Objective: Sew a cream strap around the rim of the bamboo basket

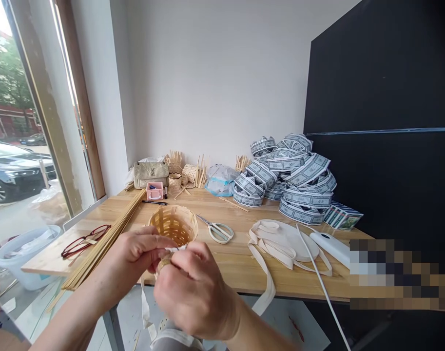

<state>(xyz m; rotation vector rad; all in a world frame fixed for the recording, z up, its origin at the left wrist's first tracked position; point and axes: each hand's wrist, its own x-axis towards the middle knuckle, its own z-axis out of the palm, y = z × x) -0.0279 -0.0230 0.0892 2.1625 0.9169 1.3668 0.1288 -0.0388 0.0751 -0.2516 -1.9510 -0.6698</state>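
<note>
A small woven bamboo basket (174, 227) is held tilted over the near edge of the wooden table (240, 263), its opening facing me. My left hand (138, 253) grips the basket's lower left side. My right hand (193, 287) pinches a cream fabric strip (175, 249) against the basket's rim; the strip's loose end (146, 309) hangs down below my hands. Both hands hide the basket's underside.
Scissors (219, 230) lie just right of the basket. A bundle of bamboo strips (108, 239) and red glasses (84, 240) lie to the left. A cream tape roll (284, 239), a white device (332, 246), stacked patterned rings (291, 178), a handbag (151, 173) and small baskets (182, 175) sit farther back.
</note>
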